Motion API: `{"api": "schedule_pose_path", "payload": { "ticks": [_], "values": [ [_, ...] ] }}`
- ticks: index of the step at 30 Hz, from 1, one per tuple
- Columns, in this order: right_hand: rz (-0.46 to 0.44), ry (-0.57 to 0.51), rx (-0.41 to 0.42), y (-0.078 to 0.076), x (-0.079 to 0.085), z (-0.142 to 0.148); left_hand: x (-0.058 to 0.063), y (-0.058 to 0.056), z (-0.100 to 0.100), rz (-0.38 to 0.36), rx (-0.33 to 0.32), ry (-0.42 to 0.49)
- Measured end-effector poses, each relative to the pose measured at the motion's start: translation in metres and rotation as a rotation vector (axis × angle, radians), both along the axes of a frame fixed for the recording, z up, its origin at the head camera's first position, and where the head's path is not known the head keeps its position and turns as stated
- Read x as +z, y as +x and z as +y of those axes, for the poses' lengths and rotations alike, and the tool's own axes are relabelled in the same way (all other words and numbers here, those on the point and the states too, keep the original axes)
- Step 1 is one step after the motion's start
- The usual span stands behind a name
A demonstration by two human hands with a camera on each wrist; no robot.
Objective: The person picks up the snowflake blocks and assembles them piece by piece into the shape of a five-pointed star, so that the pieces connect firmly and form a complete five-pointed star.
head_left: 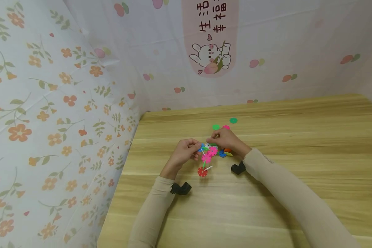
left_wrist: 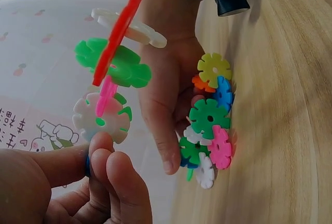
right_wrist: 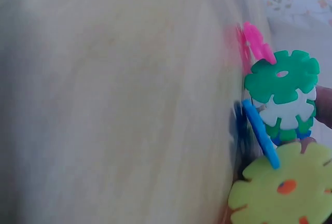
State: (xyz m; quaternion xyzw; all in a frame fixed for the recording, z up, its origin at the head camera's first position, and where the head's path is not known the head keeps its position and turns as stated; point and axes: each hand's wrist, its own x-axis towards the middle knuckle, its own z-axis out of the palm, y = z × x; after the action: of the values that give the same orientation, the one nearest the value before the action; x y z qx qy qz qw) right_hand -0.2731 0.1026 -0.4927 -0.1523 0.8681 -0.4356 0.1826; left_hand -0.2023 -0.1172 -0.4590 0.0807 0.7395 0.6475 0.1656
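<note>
Between thumb and fingers, my left hand (head_left: pixel 186 150) pinches a blue flower-shaped plastic disc (head_left: pixel 201 147), mostly hidden by the fingertips. A chain of slotted discs extends from it: a white disc (left_wrist: pixel 93 117), a pink one (head_left: pixel 206 158), a green one (left_wrist: pixel 136 71), another white one and a red disc (head_left: pixel 202 172). My right hand (head_left: pixel 226 139) is at a cluster of discs on the table, thumb tip right beside it. This cluster includes a yellow disc (left_wrist: pixel 214 68), a green disc (right_wrist: pixel 282 77) and a blue disc (right_wrist: pixel 260 133). Discs hide the right fingertips; whether they grip one I cannot tell.
Beyond the right hand, a light green disc (head_left: pixel 216 127), a pink disc (head_left: pixel 226 127) and a darker green disc (head_left: pixel 233 120) lie on the wooden table (head_left: pixel 297 137). Patterned cloth (head_left: pixel 161 51) hangs behind and at the left. Black devices (head_left: pixel 181 188) are on both wrists.
</note>
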Motion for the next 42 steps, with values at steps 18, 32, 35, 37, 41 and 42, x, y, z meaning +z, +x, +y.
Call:
{"api": "schedule_pose_path", "payload": {
  "ticks": [18, 32, 35, 37, 41, 42],
  "values": [
    [-0.197, -0.569, -0.281, 0.011, 0.013, 0.054, 0.003, 0.000, 0.012, 0.004, 0.007, 0.003],
    [-0.272, -0.822, -0.212, 0.034, 0.024, 0.063, -0.001, 0.003, 0.041, 0.039, 0.113, -0.056],
    [-0.286, -0.853, -0.215, 0.039, 0.024, 0.059, -0.002, 0.004, 0.047, 0.029, 0.118, -0.002],
    [-0.296, -0.875, -0.226, 0.042, 0.024, 0.057, -0.002, 0.005, 0.051, 0.018, 0.118, 0.043],
    [-0.311, -0.919, -0.267, 0.044, 0.023, 0.054, -0.002, 0.006, 0.057, -0.021, 0.131, 0.118],
    [-0.315, -0.927, -0.278, 0.044, 0.023, 0.053, -0.002, 0.007, 0.058, -0.027, 0.140, 0.131]
  ]
}}
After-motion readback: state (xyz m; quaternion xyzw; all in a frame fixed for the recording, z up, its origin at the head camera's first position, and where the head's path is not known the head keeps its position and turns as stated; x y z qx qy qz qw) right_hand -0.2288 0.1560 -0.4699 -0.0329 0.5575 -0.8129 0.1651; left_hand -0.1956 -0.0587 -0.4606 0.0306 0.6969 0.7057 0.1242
